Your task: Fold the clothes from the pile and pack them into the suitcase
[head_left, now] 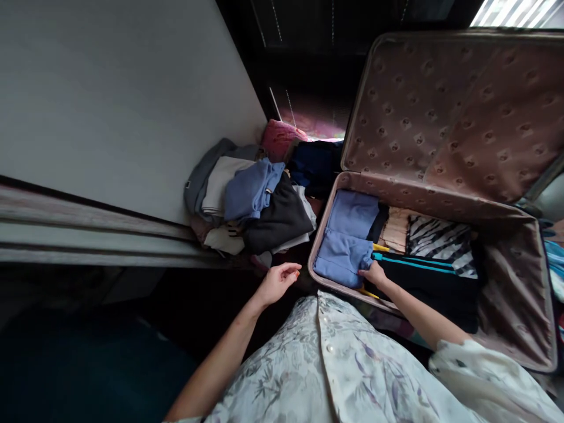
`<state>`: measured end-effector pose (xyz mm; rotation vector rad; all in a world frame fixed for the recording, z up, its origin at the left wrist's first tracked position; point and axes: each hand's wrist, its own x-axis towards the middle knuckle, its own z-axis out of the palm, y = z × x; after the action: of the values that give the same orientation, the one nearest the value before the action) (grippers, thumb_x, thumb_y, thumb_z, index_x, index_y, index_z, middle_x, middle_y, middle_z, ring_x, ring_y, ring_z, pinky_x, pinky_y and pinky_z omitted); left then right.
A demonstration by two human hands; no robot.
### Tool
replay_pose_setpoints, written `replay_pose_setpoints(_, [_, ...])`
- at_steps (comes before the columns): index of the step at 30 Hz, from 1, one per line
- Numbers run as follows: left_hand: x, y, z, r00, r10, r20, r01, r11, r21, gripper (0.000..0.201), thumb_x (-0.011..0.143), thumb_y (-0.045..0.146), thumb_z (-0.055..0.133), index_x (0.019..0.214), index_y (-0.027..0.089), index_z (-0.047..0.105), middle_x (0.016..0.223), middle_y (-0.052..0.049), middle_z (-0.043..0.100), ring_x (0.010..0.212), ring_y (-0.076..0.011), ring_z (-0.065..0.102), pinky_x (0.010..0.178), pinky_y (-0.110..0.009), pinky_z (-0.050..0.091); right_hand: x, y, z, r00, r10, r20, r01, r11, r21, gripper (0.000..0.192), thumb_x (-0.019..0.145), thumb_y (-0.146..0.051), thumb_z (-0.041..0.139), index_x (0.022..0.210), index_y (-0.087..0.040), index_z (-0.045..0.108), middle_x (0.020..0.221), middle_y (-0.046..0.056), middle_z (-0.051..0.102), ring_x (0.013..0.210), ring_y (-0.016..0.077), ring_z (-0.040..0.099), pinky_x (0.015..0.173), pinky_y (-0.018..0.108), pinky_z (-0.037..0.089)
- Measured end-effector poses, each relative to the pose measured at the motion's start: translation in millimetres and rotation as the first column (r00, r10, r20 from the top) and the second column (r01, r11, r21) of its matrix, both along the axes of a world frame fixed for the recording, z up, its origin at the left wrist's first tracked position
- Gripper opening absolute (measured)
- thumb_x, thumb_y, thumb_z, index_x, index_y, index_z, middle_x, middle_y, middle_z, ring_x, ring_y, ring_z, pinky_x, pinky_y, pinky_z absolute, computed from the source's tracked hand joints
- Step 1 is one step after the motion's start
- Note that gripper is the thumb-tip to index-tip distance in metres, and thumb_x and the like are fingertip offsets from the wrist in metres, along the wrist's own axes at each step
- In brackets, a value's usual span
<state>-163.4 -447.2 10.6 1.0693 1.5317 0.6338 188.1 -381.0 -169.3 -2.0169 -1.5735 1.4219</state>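
Folded blue garment (348,244) lies in the left end of the open suitcase (511,305), near its left wall. Right hand (374,274) rests on the garment's near right corner, fingers flat and pressing, not clearly gripping anything. Left hand (278,282) hovers loose and half-open outside the suitcase, just left of its rim, holding nothing. To the right in the case: black item with teal stripes (423,276), zebra-print cloth (440,238), beige piece (396,229). Far left of the case, a clothes pile (255,202) against the white panel (123,100). Suitcase lid (458,111) stands open at the far side.
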Motion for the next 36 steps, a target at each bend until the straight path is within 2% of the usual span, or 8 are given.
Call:
replay_pose_setpoints(3, [-16, -10, 0.5, 0.998, 0.041, -0.040, -0.040, 0.999, 0.017, 0.038, 0.082, 0.042, 0.069, 0.109, 0.017, 0.075, 0.104, -0.012, 0.077, 0.098, -0.0244, 0.073, 0.088, -0.039, 0.061, -16, 4, 22.4, 0.959, 0.156, 0.236, -0.210, 0.952, 0.223, 0.079, 0.083, -0.037, 0.069, 0.154, -0.020, 0.040, 0.163, 0.023, 0.031, 0.151, 0.0451, 0.026, 0.116, 0.064, 0.031])
replay_pose_setpoints(6, [-28, -13, -0.3, 0.996, 0.065, -0.066, -0.064, 0.998, 0.016, 0.037, 0.082, 0.043, 0.069, 0.109, 0.018, 0.075, 0.104, -0.012, 0.077, 0.099, -0.0250, 0.073, 0.086, -0.038, 0.061, -56, 20, 26.9, 0.776, 0.437, 0.454, -0.601, 0.731, 0.323, 0.091, 0.084, -0.042, 0.070, 0.163, -0.033, 0.025, 0.173, 0.008, 0.007, 0.157, 0.0433, -0.002, 0.121, 0.065, 0.016])
replay_pose_setpoints(10, [-34, -10, 1.6, 0.992, 0.033, -0.121, -0.030, 0.999, 0.023, 0.035, 0.084, 0.041, 0.067, 0.109, 0.017, 0.075, 0.103, -0.012, 0.077, 0.094, -0.0236, 0.074, 0.084, -0.036, 0.061, -105, 41, -7.6, 0.555, 0.693, 0.460, -0.821, 0.545, 0.169, 0.102, 0.074, -0.041, 0.080, 0.162, -0.033, 0.030, 0.172, 0.010, 0.011, 0.157, 0.0447, 0.000, 0.118, 0.072, 0.011])
replay_pose_setpoints(15, [-47, 1, 17.8, 0.970, -0.030, -0.240, 0.068, 0.986, 0.155, 0.027, 0.091, 0.034, 0.060, 0.105, 0.018, 0.076, 0.101, -0.009, 0.074, 0.083, -0.0177, 0.071, 0.069, -0.026, 0.057, -113, 42, -51.1, 0.496, 0.715, 0.492, -0.862, 0.475, 0.178, 0.093, 0.078, -0.043, 0.077, 0.160, -0.034, 0.034, 0.172, 0.010, 0.014, 0.158, 0.0407, 0.001, 0.119, 0.072, 0.010])
replay_pose_setpoints(21, [-94, 81, 22.5, 0.799, 0.325, -0.507, 0.051, 0.802, 0.595, 0.039, 0.092, 0.032, 0.063, 0.128, 0.018, 0.065, 0.127, -0.014, 0.063, 0.121, -0.0259, 0.061, 0.101, -0.040, 0.054, -118, 36, -42.5, 0.440, 0.672, 0.595, -0.866, 0.493, 0.083, 0.098, 0.076, -0.033, 0.075, 0.162, -0.036, 0.030, 0.173, 0.009, 0.011, 0.156, 0.0453, 0.004, 0.116, 0.073, 0.018])
replay_pose_setpoints(27, [-143, 163, -3.0, 0.648, 0.184, -0.739, 0.151, 0.920, 0.361, 0.087, 0.072, 0.029, 0.085, 0.147, 0.009, 0.047, 0.147, -0.024, 0.049, 0.137, -0.0389, 0.050, 0.115, -0.051, 0.042, -127, 35, -8.8, 0.598, 0.589, 0.543, -0.723, 0.689, 0.049, 0.075, 0.082, -0.022, 0.063, 0.155, -0.026, 0.045, 0.166, 0.018, 0.028, 0.149, 0.0432, 0.030, 0.110, 0.061, 0.035])
replay_pose_setpoints(32, [-175, 173, 2.3, 0.648, 0.104, -0.754, 0.251, 0.906, 0.341, 0.057, 0.083, 0.016, 0.066, 0.139, 0.013, 0.058, 0.133, -0.017, 0.065, 0.121, -0.0286, 0.064, 0.107, -0.038, 0.048, -114, 37, 12.4, 0.824, 0.460, 0.332, -0.540, 0.816, 0.208, 0.054, 0.084, -0.024, 0.060, 0.138, -0.019, 0.060, 0.147, 0.020, 0.052, 0.129, 0.0365, 0.057, 0.101, 0.048, 0.049])
replay_pose_setpoints(36, [-197, 183, 23.5, 0.623, 0.220, -0.750, 0.068, 0.941, 0.332, 0.034, 0.084, 0.012, 0.063, 0.117, 0.010, 0.070, 0.102, -0.013, 0.076, 0.097, -0.0241, 0.071, 0.087, -0.030, 0.052, -110, 48, 31.1, 0.915, 0.379, 0.137, -0.401, 0.822, 0.405, 0.045, 0.082, -0.023, 0.060, 0.126, -0.016, 0.066, 0.126, 0.017, 0.064, 0.104, 0.0276, 0.070, 0.094, 0.041, 0.055])
